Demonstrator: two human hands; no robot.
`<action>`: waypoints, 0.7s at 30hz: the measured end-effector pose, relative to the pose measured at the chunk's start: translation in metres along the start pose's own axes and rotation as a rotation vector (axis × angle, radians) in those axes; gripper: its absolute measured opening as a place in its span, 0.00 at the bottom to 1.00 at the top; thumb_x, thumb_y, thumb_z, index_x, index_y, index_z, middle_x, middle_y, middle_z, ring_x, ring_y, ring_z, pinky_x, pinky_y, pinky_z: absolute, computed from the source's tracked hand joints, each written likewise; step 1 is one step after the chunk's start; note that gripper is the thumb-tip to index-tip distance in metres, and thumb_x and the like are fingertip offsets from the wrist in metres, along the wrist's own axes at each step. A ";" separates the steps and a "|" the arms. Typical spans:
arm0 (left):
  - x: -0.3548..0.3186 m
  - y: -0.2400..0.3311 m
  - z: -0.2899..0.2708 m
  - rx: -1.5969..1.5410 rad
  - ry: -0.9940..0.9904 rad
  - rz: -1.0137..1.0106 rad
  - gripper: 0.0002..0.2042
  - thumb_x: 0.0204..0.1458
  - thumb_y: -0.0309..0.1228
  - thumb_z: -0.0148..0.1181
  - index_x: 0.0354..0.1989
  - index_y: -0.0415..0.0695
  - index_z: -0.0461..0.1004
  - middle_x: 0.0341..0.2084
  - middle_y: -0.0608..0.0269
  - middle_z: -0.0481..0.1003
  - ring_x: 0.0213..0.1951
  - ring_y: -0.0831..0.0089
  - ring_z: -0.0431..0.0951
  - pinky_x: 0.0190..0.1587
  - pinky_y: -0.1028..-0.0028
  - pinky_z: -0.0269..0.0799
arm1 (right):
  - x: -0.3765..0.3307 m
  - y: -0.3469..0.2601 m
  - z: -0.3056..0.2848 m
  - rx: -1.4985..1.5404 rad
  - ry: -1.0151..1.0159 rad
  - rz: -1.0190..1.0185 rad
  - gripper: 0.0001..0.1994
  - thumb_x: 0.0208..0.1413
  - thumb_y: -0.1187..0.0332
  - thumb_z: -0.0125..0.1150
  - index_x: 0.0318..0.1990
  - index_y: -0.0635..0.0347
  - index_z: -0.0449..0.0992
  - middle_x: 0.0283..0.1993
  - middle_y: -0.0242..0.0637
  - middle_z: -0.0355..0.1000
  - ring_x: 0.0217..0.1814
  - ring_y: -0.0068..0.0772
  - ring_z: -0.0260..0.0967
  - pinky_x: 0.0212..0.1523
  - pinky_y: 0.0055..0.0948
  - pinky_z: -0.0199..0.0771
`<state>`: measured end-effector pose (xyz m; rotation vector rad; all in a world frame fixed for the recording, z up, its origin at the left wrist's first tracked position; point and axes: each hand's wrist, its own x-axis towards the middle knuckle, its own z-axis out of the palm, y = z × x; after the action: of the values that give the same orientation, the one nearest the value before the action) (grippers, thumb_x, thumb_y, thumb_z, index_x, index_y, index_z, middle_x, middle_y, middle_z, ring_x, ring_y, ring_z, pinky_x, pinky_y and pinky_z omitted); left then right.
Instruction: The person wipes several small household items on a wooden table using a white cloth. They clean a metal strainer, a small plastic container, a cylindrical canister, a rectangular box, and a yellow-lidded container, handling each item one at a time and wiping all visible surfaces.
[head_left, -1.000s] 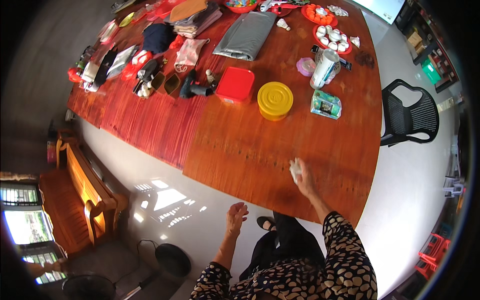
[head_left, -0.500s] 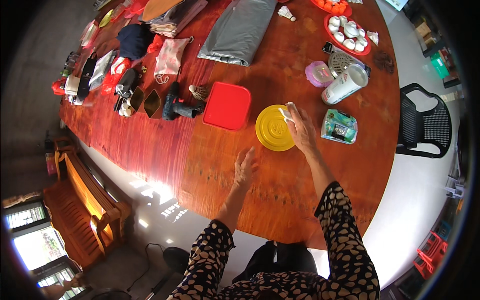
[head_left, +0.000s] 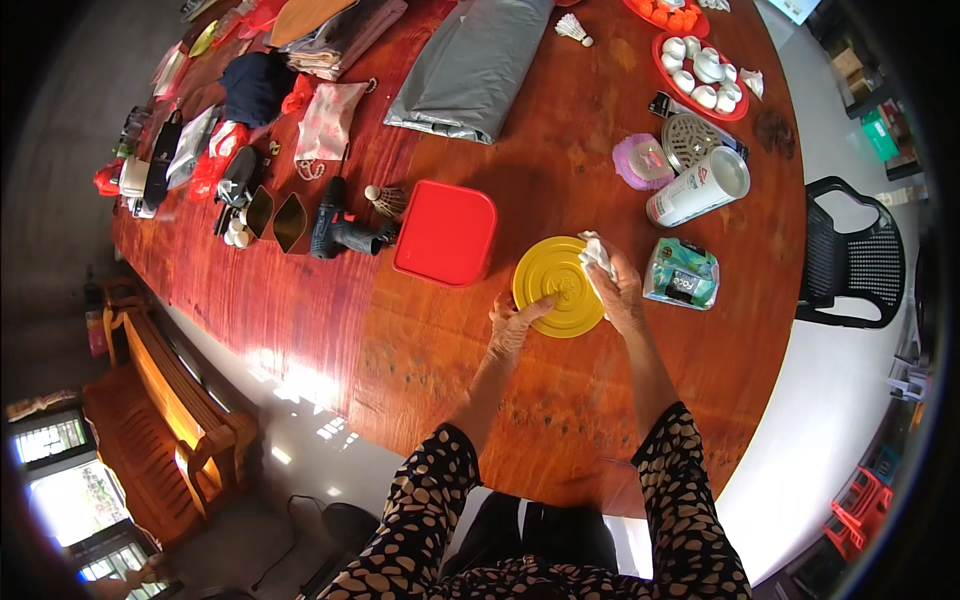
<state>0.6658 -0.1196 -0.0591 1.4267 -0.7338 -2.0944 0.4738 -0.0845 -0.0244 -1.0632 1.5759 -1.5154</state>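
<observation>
A round yellow lid (head_left: 545, 270) with raised rings is in front of me. My left hand (head_left: 508, 328) grips its lower left edge, the thumb lying over the top and the fingers at the rim. A crumpled white tissue (head_left: 596, 256) is in my right hand (head_left: 624, 296), which presses it to the lid's right edge. Whether the lid is lifted off the wood, I cannot tell. To its left lies a red square lid (head_left: 446, 235). A green tissue pack (head_left: 682, 274) sits to the right of my right hand.
On the wooden table (head_left: 440, 400) a white canister (head_left: 700, 188) lies tilted beside a purple-edged container (head_left: 642, 162). A cordless drill (head_left: 340, 225) and a shuttlecock (head_left: 384, 200) are left of the red lid. Farther off are a grey folded bag (head_left: 470, 70) and a red plate (head_left: 735, 108) of white cups.
My left hand has moved up and taken hold of the yellow lid. My right hand has come down to its right edge with the tissue. The view has shifted slightly.
</observation>
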 end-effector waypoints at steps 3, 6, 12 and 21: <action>-0.033 0.009 0.013 -0.126 -0.001 0.097 0.35 0.41 0.30 0.70 0.58 0.41 0.57 0.49 0.57 0.69 0.51 0.67 0.71 0.55 0.65 0.68 | -0.024 -0.016 -0.001 0.156 -0.009 0.124 0.19 0.59 0.73 0.53 0.58 0.60 0.64 0.58 0.36 0.66 0.58 0.25 0.62 0.58 0.26 0.62; -0.072 0.020 0.005 -0.250 -0.101 0.104 0.43 0.39 0.31 0.72 0.62 0.41 0.49 0.52 0.57 0.65 0.54 0.65 0.68 0.56 0.63 0.66 | -0.049 -0.055 0.016 0.079 0.065 0.116 0.20 0.60 0.69 0.53 0.59 0.61 0.62 0.60 0.34 0.63 0.59 0.22 0.59 0.58 0.23 0.60; -0.158 0.068 -0.035 -0.281 -0.128 0.240 0.44 0.40 0.31 0.71 0.63 0.39 0.46 0.53 0.56 0.64 0.56 0.65 0.65 0.60 0.63 0.61 | -0.095 -0.164 0.077 -0.842 -0.015 -0.315 0.30 0.46 0.75 0.61 0.59 0.61 0.61 0.60 0.43 0.57 0.60 0.47 0.56 0.57 0.44 0.56; -0.300 0.159 -0.116 -0.127 -0.150 0.401 0.48 0.37 0.34 0.71 0.64 0.37 0.43 0.54 0.54 0.63 0.57 0.64 0.64 0.60 0.65 0.61 | -0.146 -0.313 0.186 -0.860 -0.067 -0.618 0.28 0.45 0.78 0.56 0.58 0.56 0.65 0.59 0.41 0.58 0.54 0.48 0.58 0.52 0.42 0.59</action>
<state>0.8886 -0.0541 0.2141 0.9688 -0.8486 -1.9055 0.7319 -0.0257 0.2648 -2.2093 2.0120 -1.0964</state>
